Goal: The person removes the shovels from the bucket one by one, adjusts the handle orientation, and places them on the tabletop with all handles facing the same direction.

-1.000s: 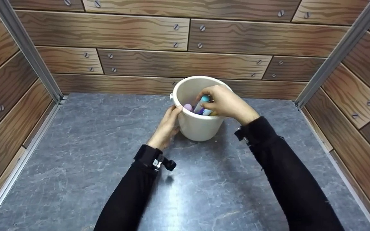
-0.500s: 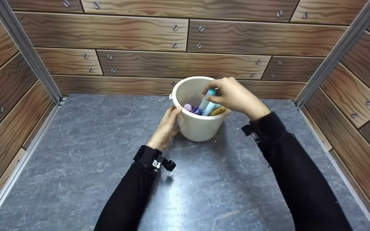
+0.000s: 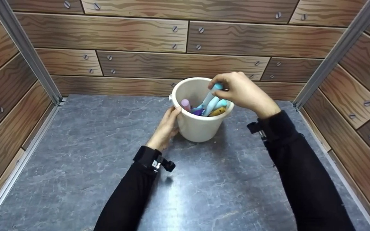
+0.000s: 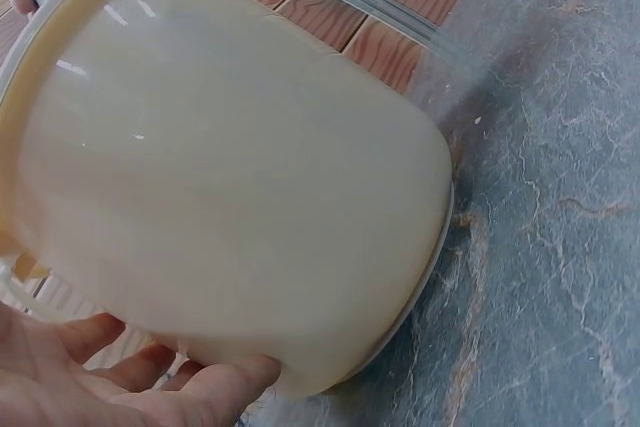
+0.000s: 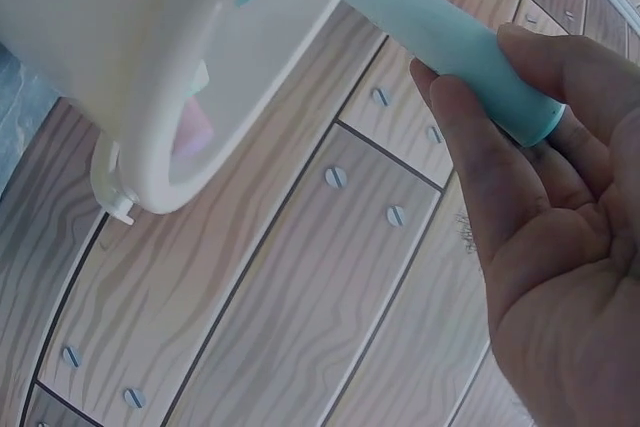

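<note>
A cream plastic bucket (image 3: 201,128) stands upright on the grey floor, with several colourful items inside. My left hand (image 3: 165,128) touches the bucket's left side at the rim; in the left wrist view its fingers (image 4: 235,384) lie against the outer wall. My right hand (image 3: 244,93) pinches the end of a light blue tapered handle (image 5: 430,37) between thumb and fingers. This handle slants down into the bucket, where its lower end is hidden among the other items. Beside it are another light blue piece (image 3: 211,106), a purple item (image 3: 198,112) and a yellow-brown piece (image 3: 218,111).
A lilac rounded end (image 3: 185,103) shows at the bucket's left inside. Wood-patterned walls (image 3: 146,64) with grey metal corner posts (image 3: 320,51) enclose the marbled grey floor (image 3: 101,128) on three sides. The bucket stands near the back wall.
My right hand has moved up and to the right, drawing the light blue handle higher out of the bucket. The items inside have shifted. My left hand has stayed on the bucket.
</note>
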`<action>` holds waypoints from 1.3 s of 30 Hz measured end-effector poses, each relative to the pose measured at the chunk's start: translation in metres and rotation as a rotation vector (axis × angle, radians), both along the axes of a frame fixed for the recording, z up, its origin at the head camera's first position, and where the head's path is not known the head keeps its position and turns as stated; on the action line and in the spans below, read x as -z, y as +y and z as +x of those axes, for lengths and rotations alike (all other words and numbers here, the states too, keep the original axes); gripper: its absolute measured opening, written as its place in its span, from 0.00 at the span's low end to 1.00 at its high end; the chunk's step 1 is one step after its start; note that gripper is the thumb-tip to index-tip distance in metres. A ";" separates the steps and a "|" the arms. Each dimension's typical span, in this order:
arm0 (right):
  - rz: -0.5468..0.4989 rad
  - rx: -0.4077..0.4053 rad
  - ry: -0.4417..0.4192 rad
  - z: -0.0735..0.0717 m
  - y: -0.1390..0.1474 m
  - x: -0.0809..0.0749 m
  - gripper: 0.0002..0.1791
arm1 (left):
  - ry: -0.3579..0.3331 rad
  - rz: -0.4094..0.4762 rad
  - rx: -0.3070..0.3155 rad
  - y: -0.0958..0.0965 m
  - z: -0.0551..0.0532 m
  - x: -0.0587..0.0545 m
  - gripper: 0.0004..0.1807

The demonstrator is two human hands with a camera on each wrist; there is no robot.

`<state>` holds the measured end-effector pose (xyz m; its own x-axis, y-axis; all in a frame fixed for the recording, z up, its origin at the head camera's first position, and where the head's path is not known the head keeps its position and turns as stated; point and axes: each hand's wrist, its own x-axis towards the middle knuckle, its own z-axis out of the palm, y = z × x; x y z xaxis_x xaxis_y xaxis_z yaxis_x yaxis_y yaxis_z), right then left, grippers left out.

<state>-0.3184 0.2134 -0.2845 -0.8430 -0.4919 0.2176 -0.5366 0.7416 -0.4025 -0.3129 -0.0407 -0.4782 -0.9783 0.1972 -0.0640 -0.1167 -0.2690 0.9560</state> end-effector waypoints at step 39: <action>-0.226 0.071 0.166 0.016 0.029 -0.016 0.09 | -0.011 0.022 0.018 -0.001 -0.002 0.001 0.50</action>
